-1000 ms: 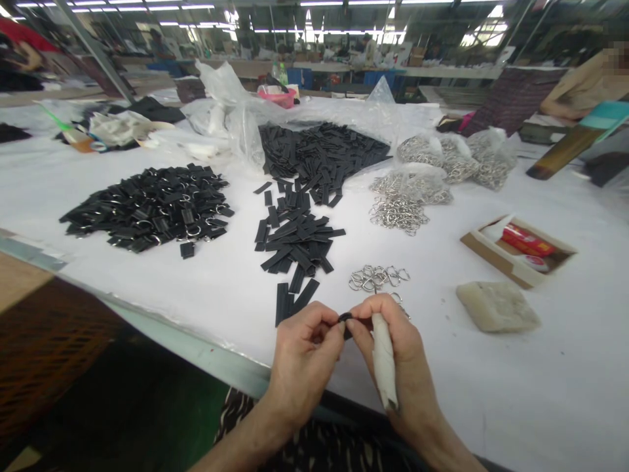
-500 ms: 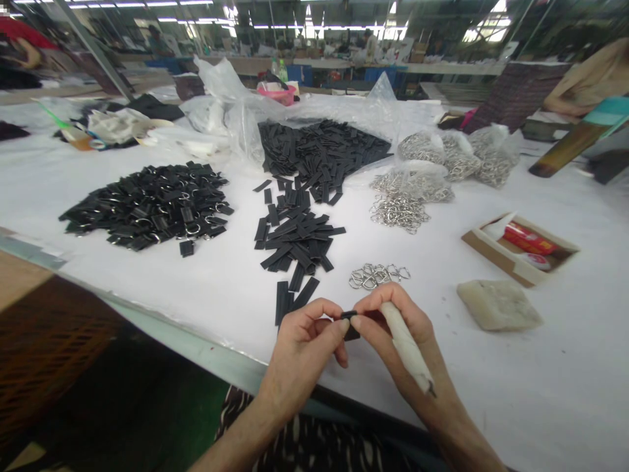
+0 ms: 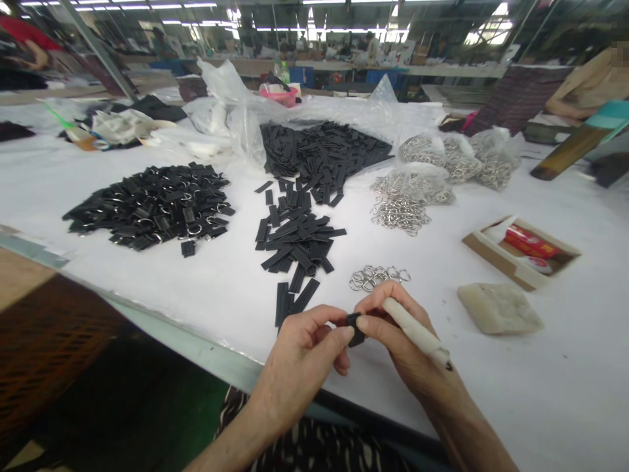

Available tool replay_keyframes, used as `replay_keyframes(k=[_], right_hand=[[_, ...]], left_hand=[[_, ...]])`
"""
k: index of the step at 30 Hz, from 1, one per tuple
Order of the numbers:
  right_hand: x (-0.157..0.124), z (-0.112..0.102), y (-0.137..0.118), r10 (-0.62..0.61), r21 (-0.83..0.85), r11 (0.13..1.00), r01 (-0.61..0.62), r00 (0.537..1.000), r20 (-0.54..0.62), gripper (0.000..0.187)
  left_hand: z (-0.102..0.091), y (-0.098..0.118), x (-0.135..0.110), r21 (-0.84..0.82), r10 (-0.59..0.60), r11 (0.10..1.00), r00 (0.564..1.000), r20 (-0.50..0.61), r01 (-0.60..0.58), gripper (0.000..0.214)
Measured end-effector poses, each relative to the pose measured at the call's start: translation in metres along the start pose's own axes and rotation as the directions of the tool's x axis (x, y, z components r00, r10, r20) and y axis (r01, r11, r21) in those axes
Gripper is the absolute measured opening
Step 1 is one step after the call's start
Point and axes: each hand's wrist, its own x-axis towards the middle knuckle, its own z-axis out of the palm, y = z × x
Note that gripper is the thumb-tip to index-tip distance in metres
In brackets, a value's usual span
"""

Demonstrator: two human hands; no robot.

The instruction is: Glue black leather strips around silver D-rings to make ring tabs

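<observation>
Between both hands is a small folded black strip [image 3: 354, 329]. My left hand [image 3: 307, 351] is closed, pinching its left side between thumb and finger. On its right side, my right hand [image 3: 398, 321] is closed too, thumb and fingertips on the strip. A slim tool wrapped in white [image 3: 417, 333], with a dark tip toward the wrist, also rests in the right hand. Just beyond the fingers lie several loose metal D-rings [image 3: 378, 277]. Flat black strips [image 3: 299, 239] are heaped ahead of the left hand. Whether a ring is inside the folded strip is hidden.
At left is a pile of black tabs with rings [image 3: 152, 206]. More strips spill from a clear plastic bag [image 3: 246, 131]. Bagged rings [image 3: 422, 183] stand at back right. A cardboard box [image 3: 521, 252] and a whitish block [image 3: 498, 308] lie right. A co-worker's arm [image 3: 574, 92] shows beyond.
The folded strip has turned, showing more of its face, and moved slightly right. The wrapped tool has tilted flatter, its dark tip swinging up and right.
</observation>
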Motion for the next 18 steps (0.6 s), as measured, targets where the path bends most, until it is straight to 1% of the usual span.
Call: replay_keyframes(k=[3,8,12,16,18], right_hand=[[-0.0006,0.0001,0.0004,0.002,-0.023,1.000,-0.002,1.000,-0.005,0.017],[-0.0029,0.0024,-0.0009,-0.006,-0.095,0.995,0.005,1.000,-0.005,0.014],[-0.0029,0.0035,-0.0011,-0.020,-0.158,0.987,0.018,1.000,-0.011,0.012],[-0.0025,0.0038,-0.0016,-0.038,-0.178,0.983,0.035,0.999,-0.013,0.013],[-0.0034,0.0047,-0.0038,-0.050,-0.201,0.978,0.046,0.999,-0.013,0.012]], left_hand=[[-0.0009,0.0001,-0.0030,0.021,0.010,1.000,1.000,0.011,-0.010,0.016],[-0.0014,0.0014,-0.0053,0.030,0.001,1.000,1.000,-0.002,-0.001,0.014],[-0.0014,0.0015,-0.0044,0.016,-0.007,1.000,1.000,-0.010,0.007,0.013],[-0.0021,0.0014,-0.0032,0.016,-0.031,0.999,1.000,0.004,0.031,0.012],[-0.0023,0.0012,-0.0018,0.021,-0.035,0.999,0.999,-0.007,0.035,0.012]])
